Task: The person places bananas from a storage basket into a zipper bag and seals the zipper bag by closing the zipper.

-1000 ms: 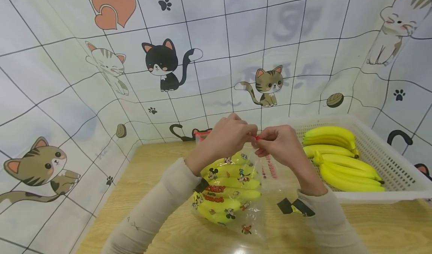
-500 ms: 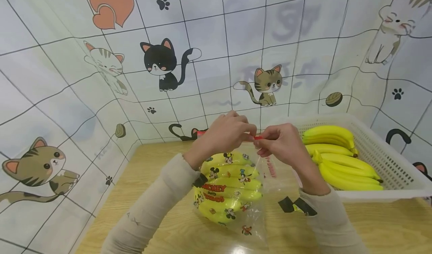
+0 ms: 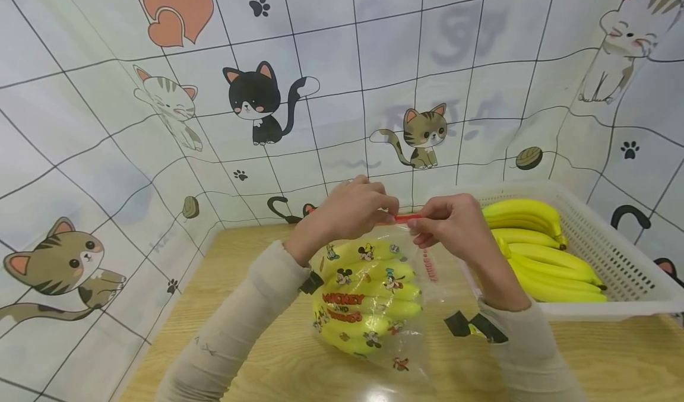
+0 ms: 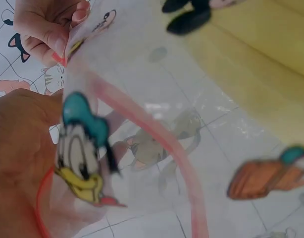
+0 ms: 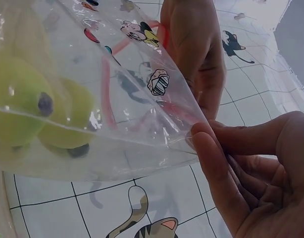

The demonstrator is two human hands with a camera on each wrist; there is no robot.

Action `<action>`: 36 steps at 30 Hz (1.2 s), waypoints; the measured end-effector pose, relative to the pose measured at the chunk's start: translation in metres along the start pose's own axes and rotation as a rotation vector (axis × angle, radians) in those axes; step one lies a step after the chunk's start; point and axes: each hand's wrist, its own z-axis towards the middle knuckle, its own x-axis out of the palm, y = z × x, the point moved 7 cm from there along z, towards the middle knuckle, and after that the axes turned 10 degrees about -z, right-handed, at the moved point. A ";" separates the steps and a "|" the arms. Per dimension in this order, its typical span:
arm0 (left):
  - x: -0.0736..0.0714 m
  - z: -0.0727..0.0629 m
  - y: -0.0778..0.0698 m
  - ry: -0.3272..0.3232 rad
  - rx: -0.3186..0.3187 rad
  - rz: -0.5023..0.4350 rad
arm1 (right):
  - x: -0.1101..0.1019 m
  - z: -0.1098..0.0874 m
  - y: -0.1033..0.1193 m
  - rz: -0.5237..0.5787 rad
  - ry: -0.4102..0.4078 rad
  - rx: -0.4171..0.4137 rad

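A clear zip bag with cartoon prints and a red zip strip stands on the table with several bananas inside. My left hand pinches its top edge from the left. At the top right corner, my right hand pinches the edge between thumb and forefinger, also plain in the right wrist view, where the right hand holds the film's corner. The left wrist view shows the red strip curving away through the film, beside the left palm. The left fingertips are partly hidden.
At the right stands a white perforated basket with several more bananas. Another clear bag with pink marks lies flat on the wooden table before it. A cat-print sheet rises behind and at the sides.
The bag has shifted slightly right and its front shows more fully. My hands have drawn a little apart, so a longer piece of red strip shows between them.
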 end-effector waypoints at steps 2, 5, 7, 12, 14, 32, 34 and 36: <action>-0.001 0.000 0.000 0.008 0.002 0.000 | -0.001 -0.001 0.001 0.002 0.002 -0.001; -0.003 0.000 -0.001 0.015 0.011 0.002 | -0.003 -0.003 0.002 0.003 0.004 -0.005; -0.003 0.000 -0.001 0.018 0.014 0.005 | -0.004 -0.004 0.003 0.005 0.003 -0.007; -0.004 -0.002 0.002 0.019 0.006 0.008 | -0.008 -0.006 0.003 0.016 -0.003 -0.006; -0.004 -0.004 0.005 0.023 -0.005 0.007 | -0.009 -0.006 0.003 0.025 -0.004 -0.007; -0.006 -0.026 0.032 0.030 -0.067 0.013 | -0.031 -0.013 -0.004 0.013 -0.042 0.005; -0.007 -0.030 0.035 0.030 -0.075 0.012 | -0.032 -0.013 -0.005 0.008 -0.045 0.003; -0.008 -0.034 0.039 0.027 -0.084 0.007 | -0.034 -0.012 -0.006 0.003 -0.049 -0.001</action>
